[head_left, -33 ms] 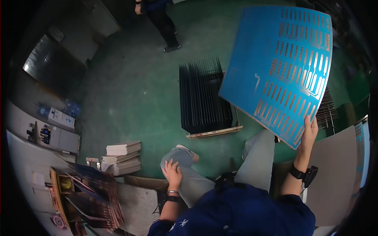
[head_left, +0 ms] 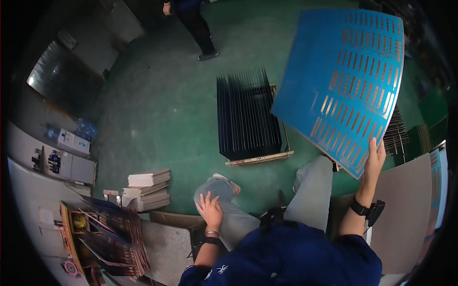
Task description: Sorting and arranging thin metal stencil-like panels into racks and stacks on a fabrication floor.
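Note:
A large blue circuit board panel [head_left: 310, 71] with rows of copper-coloured traces hangs tilted at the upper right. My right hand [head_left: 374, 159] grips it at its lower right corner, with the thumb or a finger lying over the face and the rest of the grip partly hidden behind. My left hand [head_left: 209, 209] rests by my left knee, fingers spread and nothing in them. Ahead on the floor, left of the panel, stands a rack [head_left: 250, 117] of dark upright sheets on a pale wooden base.
A stack of pale boards [head_left: 145, 188] sits left of my knees. Many thin panels [head_left: 114, 238] stand at the lower left beside a grey surface [head_left: 167, 245]. A large brown-grey board [head_left: 405, 209] is at my right. Another person [head_left: 195, 26] stands at the far end.
The blue panel has turned slightly in my right hand; its lower left corner shifted right and the bright glare on its traces faded. My left hand stays nearly still.

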Demonstrator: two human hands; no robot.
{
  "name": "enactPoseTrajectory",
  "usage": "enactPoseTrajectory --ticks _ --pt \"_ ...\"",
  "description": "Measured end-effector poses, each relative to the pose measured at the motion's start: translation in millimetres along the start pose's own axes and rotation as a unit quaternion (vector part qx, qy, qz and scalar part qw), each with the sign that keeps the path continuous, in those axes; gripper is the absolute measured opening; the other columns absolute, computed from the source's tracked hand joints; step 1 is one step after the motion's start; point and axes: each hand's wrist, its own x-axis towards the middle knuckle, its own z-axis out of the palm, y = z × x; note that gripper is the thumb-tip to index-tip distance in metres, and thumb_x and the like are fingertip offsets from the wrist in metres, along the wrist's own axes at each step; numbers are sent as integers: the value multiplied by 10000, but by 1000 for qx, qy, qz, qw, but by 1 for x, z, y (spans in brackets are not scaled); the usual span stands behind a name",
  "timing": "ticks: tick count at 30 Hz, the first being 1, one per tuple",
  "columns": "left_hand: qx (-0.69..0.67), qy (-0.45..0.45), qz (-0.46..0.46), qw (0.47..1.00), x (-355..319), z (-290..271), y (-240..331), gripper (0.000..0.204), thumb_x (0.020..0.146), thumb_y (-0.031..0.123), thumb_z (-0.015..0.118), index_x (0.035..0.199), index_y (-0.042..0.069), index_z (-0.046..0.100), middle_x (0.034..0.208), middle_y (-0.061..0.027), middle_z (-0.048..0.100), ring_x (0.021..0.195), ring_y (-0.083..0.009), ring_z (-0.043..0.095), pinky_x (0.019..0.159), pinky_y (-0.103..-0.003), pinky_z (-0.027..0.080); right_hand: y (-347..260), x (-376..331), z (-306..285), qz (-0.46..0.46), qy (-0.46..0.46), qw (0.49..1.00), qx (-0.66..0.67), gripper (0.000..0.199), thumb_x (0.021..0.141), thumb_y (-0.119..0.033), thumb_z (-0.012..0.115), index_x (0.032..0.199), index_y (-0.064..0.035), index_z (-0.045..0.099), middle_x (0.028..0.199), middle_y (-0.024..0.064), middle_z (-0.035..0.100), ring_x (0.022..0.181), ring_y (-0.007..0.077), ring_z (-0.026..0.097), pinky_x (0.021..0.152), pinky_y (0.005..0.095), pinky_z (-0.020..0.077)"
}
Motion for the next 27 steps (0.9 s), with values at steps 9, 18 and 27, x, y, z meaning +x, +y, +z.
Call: enactPoseTrajectory --ticks 9,18,27 --pt "25 9 -28 999 8 -11 21 187 751 127 533 877 181 660 1165 23 546 1249 -249 345 1051 -516 143 99 30 47 -22 30 982 -184 204 908 -120 504 1025 36 565 743 -23 530 635 29 426 556 183 354" --pt "41 0 -33 999 13 -9 25 184 749 114 529 864 174 658 1157 26 551 1253 -245 339 1058 -489 134 166 38 93 -16 -59 953 -296 249 867 -99 514 1076 28 562 897 242 616 878 307 630 709 336 486" --pt "48 2 -24 999 16 -8 25 174 754 105 521 854 161 651 1139 14 563 1246 -264 350 1051 -492 144 173 39 113 11 -85 956 -280 260 897 -94 503 1092 74 544 918 150 657 840 126 610 740 258 471"
